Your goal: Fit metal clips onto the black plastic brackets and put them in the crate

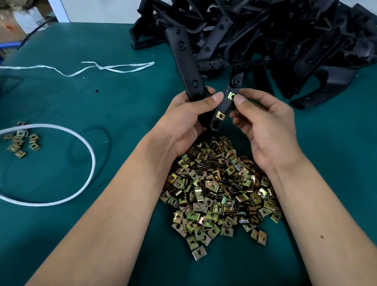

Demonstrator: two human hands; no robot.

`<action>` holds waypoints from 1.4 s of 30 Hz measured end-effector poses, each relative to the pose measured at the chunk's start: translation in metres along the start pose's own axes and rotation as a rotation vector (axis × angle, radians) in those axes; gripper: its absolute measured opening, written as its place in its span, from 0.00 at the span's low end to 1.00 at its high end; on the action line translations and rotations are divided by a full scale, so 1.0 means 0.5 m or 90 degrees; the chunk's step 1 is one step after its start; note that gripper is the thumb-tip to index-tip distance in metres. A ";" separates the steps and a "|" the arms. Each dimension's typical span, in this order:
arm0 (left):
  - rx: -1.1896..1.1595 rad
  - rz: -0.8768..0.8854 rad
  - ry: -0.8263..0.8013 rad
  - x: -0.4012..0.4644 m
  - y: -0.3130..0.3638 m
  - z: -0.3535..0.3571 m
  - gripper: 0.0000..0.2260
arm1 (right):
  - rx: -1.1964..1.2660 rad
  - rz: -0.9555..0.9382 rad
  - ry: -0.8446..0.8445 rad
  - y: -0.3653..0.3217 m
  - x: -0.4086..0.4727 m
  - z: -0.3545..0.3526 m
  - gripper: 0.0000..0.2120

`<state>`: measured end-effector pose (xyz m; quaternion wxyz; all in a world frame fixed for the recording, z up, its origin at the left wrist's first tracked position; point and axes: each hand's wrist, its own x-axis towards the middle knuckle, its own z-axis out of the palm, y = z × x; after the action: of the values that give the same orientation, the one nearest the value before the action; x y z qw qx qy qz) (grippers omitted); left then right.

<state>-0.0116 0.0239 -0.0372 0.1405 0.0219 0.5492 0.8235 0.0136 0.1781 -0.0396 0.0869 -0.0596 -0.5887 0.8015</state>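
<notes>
Work surface: green mat (88, 112) over a table. Far edge: heap of black plastic brackets (285, 39). Near centre: pile of brass-coloured metal clips (219, 192); smaller cluster of clips (21, 142) at left beside a looped white cable (67, 198). White string (110, 68) lies beyond. Left hand (187, 115) grips one bracket (220, 109), raised above the pile. Right hand (264, 125) pinches a clip (231, 95) seated on that bracket; a second fitted clip (220, 115) sits lower down.
</notes>
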 end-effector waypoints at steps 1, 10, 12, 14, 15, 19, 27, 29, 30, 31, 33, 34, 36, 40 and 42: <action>-0.003 -0.001 -0.001 0.000 0.000 -0.001 0.08 | -0.008 0.013 -0.003 0.001 0.000 0.000 0.04; 0.041 -0.024 0.009 0.004 0.004 -0.002 0.09 | -0.046 0.037 -0.023 0.001 0.006 -0.008 0.06; 0.047 -0.029 0.009 0.005 0.007 0.000 0.09 | -0.057 0.029 -0.032 0.000 0.008 -0.009 0.08; 0.046 -0.032 0.007 0.005 0.010 0.003 0.09 | -0.068 0.024 -0.036 0.000 0.010 -0.012 0.10; 0.049 -0.030 0.009 0.004 0.011 0.004 0.09 | -0.075 0.021 -0.036 0.001 0.010 -0.013 0.11; 0.146 0.041 0.077 0.005 0.000 0.010 0.11 | -0.110 0.017 -0.013 -0.002 0.006 -0.007 0.07; 0.380 0.239 0.112 -0.005 0.002 0.130 0.12 | -0.116 0.006 0.080 -0.075 -0.011 -0.043 0.11; 0.381 0.253 0.067 -0.010 0.000 0.203 0.13 | -0.054 -0.019 0.132 -0.115 -0.025 -0.081 0.07; 0.379 0.258 0.045 -0.015 -0.005 0.247 0.14 | -0.044 -0.039 0.153 -0.139 -0.037 -0.111 0.06; 0.369 0.261 0.024 -0.020 -0.011 0.289 0.15 | -0.046 -0.060 0.168 -0.162 -0.050 -0.144 0.06; 0.333 0.253 -0.031 -0.035 -0.036 0.381 0.14 | -0.054 -0.092 0.200 -0.206 -0.087 -0.225 0.12; 0.321 0.243 -0.058 -0.045 -0.051 0.423 0.14 | -0.053 -0.102 0.216 -0.222 -0.108 -0.265 0.15; 0.320 0.223 -0.128 -0.078 -0.092 0.521 0.15 | -0.035 -0.124 0.275 -0.249 -0.165 -0.357 0.15; 0.383 0.213 -0.323 -0.180 -0.202 0.701 0.16 | 0.020 -0.178 0.426 -0.268 -0.307 -0.539 0.07; 0.442 0.208 -0.389 -0.233 -0.263 0.774 0.15 | 0.040 -0.185 0.492 -0.262 -0.391 -0.620 0.10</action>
<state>0.2012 0.3887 0.0102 0.1486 0.3941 0.7143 0.5589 0.2751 0.4648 -0.0087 0.4160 -0.2698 -0.4900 0.7170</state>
